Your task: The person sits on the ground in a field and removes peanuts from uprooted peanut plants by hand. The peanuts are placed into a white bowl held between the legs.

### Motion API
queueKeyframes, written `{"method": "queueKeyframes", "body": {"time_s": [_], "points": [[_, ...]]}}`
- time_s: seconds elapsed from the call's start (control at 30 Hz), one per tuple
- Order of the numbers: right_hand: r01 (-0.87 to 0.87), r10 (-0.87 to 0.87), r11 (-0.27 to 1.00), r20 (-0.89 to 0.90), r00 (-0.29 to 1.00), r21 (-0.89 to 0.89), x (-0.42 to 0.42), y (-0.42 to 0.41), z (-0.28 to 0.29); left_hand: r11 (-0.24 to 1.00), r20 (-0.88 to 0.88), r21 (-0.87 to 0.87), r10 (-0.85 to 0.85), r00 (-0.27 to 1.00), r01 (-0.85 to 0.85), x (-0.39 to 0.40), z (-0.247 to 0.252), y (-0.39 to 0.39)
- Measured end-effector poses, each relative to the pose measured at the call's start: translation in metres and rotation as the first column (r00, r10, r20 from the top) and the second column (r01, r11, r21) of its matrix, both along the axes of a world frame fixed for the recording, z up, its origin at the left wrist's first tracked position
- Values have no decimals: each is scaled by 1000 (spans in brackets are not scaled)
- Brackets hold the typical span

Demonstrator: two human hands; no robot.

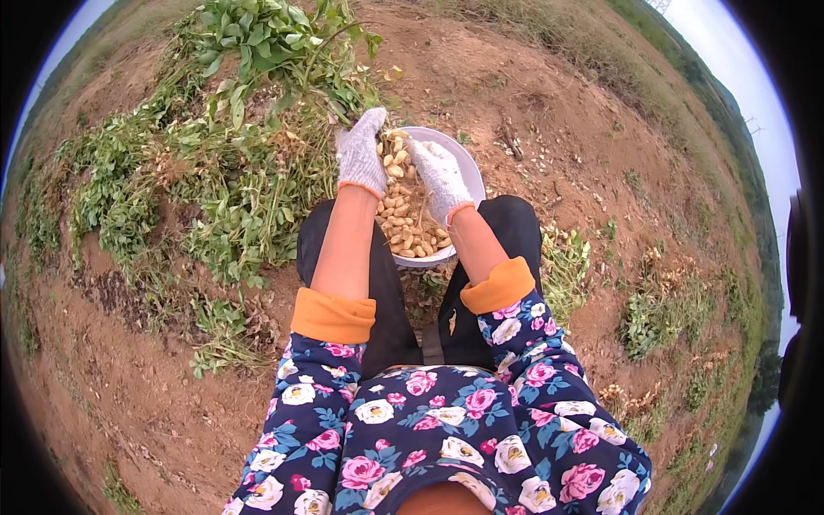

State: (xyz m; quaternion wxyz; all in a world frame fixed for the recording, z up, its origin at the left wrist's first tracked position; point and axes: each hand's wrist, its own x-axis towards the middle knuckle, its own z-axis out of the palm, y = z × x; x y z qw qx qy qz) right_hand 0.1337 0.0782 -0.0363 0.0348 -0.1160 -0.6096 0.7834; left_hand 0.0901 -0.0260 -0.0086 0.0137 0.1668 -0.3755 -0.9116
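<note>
My left hand (362, 151), in a knitted grey-white glove, grips the stems of a peanut plant (261, 38). The plant's green leaves reach up and away to the left, and a cluster of peanuts (396, 154) hangs from its root end. My right hand (440, 174), gloved alike, is beside that cluster over the bowl; its fingertips are partly hidden, so whether it grips any pods is unclear. Between my knees sits a whitish round bowl (473, 168). Loose unshelled peanuts (409, 222) and some thin roots lie in it.
Pulled peanut plants (238, 193) are heaped on the left. Smaller bunches of plants (563, 267) lie by my right knee and farther right (656, 315). Reddish bare soil (547, 109) surrounds me, with dry grass (618, 71) beyond.
</note>
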Motion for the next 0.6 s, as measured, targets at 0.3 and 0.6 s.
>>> {"method": "queueKeyframes", "body": {"time_s": [0.3,0.6], "points": [[199,-100,704,-181,978,682,-5,50,-58,996,46,32,-81,996,80,-14,-17,-12],[297,410,381,-447,795,876,35,14,31,1000,-24,28,-11,1000,12,-8,-14,-4]]}}
